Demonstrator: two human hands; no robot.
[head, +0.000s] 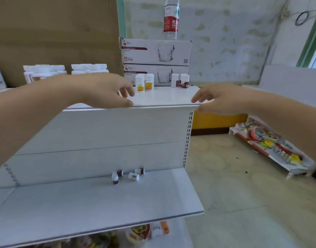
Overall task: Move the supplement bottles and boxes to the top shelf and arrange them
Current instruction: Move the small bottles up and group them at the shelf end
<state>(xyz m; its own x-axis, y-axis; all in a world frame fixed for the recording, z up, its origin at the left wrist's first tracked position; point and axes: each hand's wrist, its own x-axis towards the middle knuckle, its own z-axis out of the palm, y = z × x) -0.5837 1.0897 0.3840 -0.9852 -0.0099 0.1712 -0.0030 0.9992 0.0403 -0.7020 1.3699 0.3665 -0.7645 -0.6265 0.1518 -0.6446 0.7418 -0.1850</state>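
On the white top shelf (164, 99) stand two small white bottles with yellow labels (144, 84) and a few with dark red labels (180, 81). More white bottles (64, 69) stand in rows at the shelf's left. My left hand (107, 90) hovers over the shelf's front edge with loosely bent fingers and holds nothing. My right hand (220, 98) hangs at the shelf's right corner, fingers relaxed, empty. On the lower shelf (100, 208), near the back panel, several small red-labelled bottles (128, 175) remain, one upright and the others lying on their sides.
Two stacked glass-mug boxes (155, 52) stand at the back of the top shelf with a water bottle (171, 18) on top. A brown cardboard sheet (55, 29) rises behind on the left. A low rack of snack packets (272, 145) lies on the floor at right.
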